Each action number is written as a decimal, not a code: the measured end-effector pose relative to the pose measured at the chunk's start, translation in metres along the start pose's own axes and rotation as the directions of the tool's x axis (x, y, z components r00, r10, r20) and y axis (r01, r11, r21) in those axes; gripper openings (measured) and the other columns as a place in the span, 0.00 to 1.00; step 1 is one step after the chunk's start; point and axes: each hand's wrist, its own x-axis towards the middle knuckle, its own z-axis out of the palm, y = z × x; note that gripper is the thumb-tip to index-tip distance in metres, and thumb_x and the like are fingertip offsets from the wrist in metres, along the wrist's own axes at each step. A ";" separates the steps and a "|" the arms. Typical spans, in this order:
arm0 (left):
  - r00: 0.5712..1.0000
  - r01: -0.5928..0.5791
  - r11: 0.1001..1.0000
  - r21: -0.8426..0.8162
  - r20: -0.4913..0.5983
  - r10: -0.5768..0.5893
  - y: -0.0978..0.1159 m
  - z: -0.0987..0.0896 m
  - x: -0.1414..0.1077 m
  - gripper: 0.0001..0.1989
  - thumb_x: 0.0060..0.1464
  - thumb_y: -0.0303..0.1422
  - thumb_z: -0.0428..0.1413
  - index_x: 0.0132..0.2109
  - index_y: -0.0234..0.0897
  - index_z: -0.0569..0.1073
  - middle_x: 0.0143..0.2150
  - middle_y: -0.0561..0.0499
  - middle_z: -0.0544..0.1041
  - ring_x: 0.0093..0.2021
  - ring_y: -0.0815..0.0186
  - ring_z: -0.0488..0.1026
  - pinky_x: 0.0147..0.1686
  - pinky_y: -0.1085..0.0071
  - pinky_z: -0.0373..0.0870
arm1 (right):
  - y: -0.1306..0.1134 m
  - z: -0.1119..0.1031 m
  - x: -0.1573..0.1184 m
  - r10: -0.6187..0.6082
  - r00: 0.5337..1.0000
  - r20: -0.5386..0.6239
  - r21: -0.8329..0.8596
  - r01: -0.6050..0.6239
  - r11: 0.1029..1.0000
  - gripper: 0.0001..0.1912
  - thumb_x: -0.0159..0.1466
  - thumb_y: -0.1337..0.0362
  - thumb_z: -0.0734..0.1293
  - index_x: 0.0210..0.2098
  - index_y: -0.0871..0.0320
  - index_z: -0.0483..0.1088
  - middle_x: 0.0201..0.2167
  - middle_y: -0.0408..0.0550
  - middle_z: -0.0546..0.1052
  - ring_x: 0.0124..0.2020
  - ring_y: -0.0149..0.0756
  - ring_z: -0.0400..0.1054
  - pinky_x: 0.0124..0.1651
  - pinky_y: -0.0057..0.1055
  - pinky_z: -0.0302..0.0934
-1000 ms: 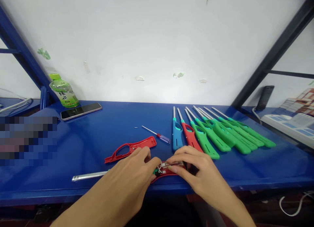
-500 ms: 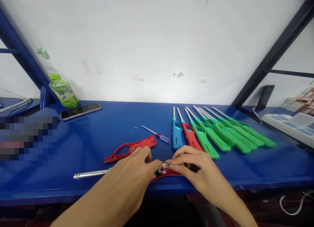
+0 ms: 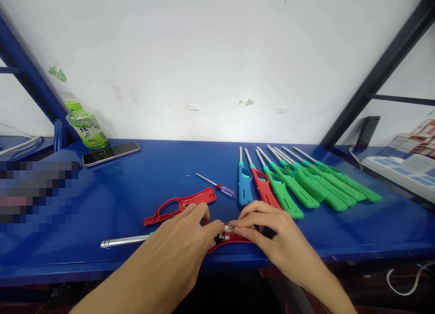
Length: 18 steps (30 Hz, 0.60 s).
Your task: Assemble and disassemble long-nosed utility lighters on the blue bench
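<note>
An opened red gas lighter (image 3: 234, 238) lies at the table's front edge, its inner parts showing and its metal tube (image 3: 125, 241) pointing left. My left hand (image 3: 190, 234) is closed around its middle, thumb near the small white and black parts. With thumb and fingertips pinched, my right hand (image 3: 268, 225) grips a small clear part (image 3: 231, 229) inside the handle. The fingers hide some of the mechanism. Just beyond my left hand is the loose red half shell (image 3: 197, 199), its inside facing up. A screwdriver (image 3: 224, 190) with a clear purple handle rests farther back.
Several green lighters (image 3: 306, 182), a red lighter (image 3: 263, 182) and a blue lighter (image 3: 244, 185) lie in a row at right. A tiny screw-like piece (image 3: 187, 176) sits left of the screwdriver. Back left are a phone (image 3: 111, 154) and a green drink bottle (image 3: 87, 129).
Almost nothing differs. Both hands keep the same hold on the lighter, and the view has shifted very slightly.
</note>
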 end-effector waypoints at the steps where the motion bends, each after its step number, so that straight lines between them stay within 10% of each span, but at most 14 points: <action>1: 1.000 0.005 1.000 0.001 0.006 -0.005 0.000 -0.001 0.001 0.24 0.69 0.22 0.50 0.65 0.51 0.72 0.59 0.47 0.76 0.57 0.51 0.75 0.52 0.59 0.73 | 0.000 0.000 0.000 0.000 1.000 -0.002 0.000 0.000 1.000 0.08 0.74 0.63 0.71 0.44 0.46 0.85 0.42 0.42 0.80 0.39 0.32 0.74 0.45 0.28 0.66; 18: 0.951 0.249 0.950 -0.187 0.231 -0.204 0.014 -0.034 0.017 0.16 0.72 0.25 0.50 0.56 0.43 0.78 0.54 0.44 0.79 0.53 0.49 0.78 0.55 0.48 0.76 | 0.005 -0.001 0.001 -0.012 1.000 0.006 0.008 0.012 1.000 0.06 0.72 0.60 0.74 0.43 0.46 0.87 0.42 0.43 0.80 0.37 0.32 0.74 0.41 0.27 0.65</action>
